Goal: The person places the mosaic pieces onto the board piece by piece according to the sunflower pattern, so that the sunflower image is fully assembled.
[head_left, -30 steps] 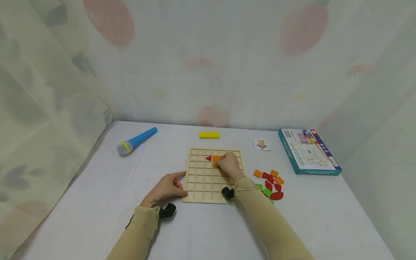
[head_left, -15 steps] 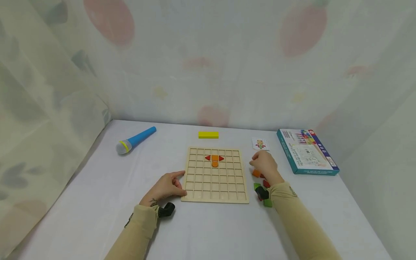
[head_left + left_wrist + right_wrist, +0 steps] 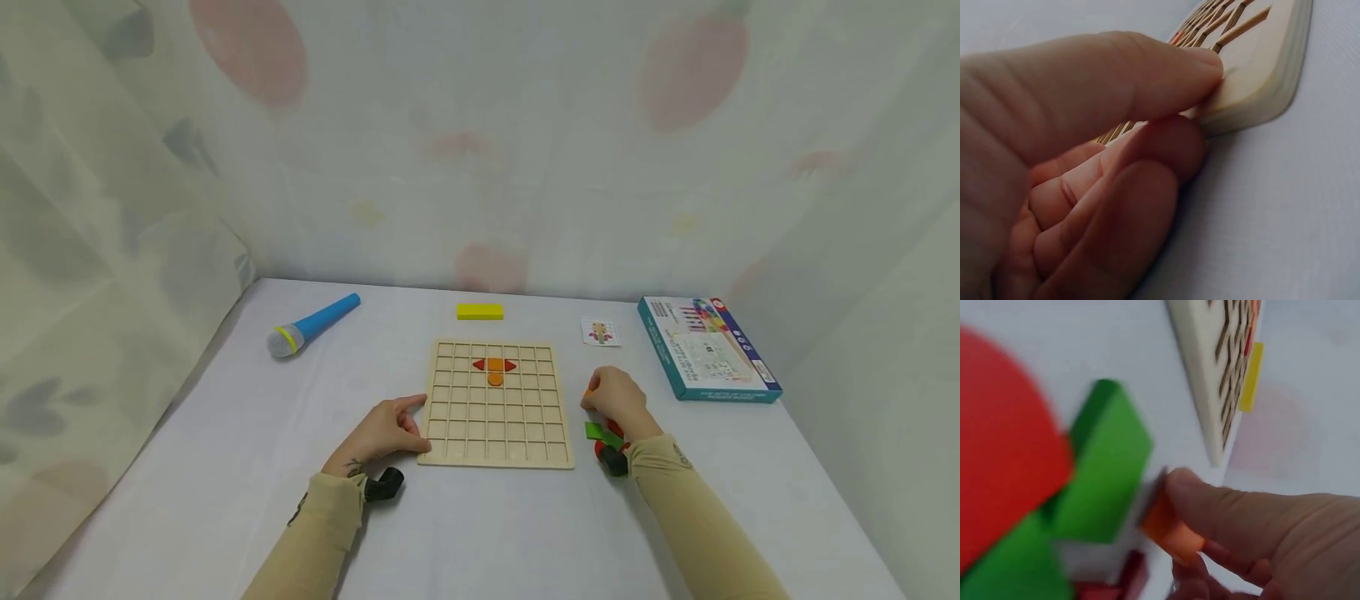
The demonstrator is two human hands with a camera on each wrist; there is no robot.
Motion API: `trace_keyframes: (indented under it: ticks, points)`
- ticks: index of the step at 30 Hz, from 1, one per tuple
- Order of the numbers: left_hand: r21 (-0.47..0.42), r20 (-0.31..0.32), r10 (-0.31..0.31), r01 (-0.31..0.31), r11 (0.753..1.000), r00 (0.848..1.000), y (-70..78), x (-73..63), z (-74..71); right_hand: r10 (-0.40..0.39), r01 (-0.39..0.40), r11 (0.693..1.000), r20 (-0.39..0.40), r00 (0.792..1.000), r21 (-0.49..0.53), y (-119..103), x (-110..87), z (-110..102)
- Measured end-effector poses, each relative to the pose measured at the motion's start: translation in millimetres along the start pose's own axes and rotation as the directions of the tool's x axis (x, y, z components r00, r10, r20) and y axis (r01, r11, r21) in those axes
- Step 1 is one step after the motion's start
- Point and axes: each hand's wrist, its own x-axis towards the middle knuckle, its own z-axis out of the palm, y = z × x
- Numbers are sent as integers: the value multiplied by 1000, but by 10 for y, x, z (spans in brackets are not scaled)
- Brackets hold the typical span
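My left hand (image 3: 384, 432) lies at the left side of a light wooden grid board (image 3: 525, 408). Its extended index finger and thumb touch that edge; the left wrist view shows the thumb (image 3: 1166, 78) on the board's near corner, other fingers bent below. An orange square (image 3: 496, 364) with a red triangle (image 3: 480, 365) on either side lies in the board's upper cells, an orange disc (image 3: 495, 379) below the square. To the board's right, my right hand (image 3: 618, 400) pinches an orange tile (image 3: 1175, 531) between thumb and fingers; the tile looks tilted.
Green tiles (image 3: 594, 430) and red pieces (image 3: 997, 444) lie under and beside my right wrist. Behind the board are a yellow block (image 3: 480, 312) and a small pattern card (image 3: 601, 332). A blue toy microphone (image 3: 322, 321) is at left, a flat game box (image 3: 708, 350) at right.
My right hand has left the board, where the orange disc and right red triangle now show, and come down onto the loose tiles, gripping an orange one. My left hand has stayed put.
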Motion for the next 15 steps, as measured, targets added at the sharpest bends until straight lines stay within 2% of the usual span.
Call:
trace_keyframes:
  ticks: [2, 5, 9, 13, 15]
  points:
    - [-1, 1, -5, 5, 1000, 1000, 5, -1, 1, -45, 46, 999, -10, 999, 4, -58, 5, -21]
    - [-3, 4, -11, 11, 1000, 1000, 17, -8, -3, -174, 176, 983, -41, 984, 61, -222, 20, -49]
    - [1, 11, 2, -2, 1000, 1000, 24, -18, -12, -361, 366, 921, -63, 930, 129, -591, 49, -11]
    - [4, 18, 19, -19, 1000, 1000, 13, -19, -17, -469, 466, 873, -14, 883, 146, -979, 78, 139]
    - [9, 22, 18, -18, 1000, 1000, 7, -20, -14, -514, 511, 852, 2, 858, 118, -1123, 94, 230]
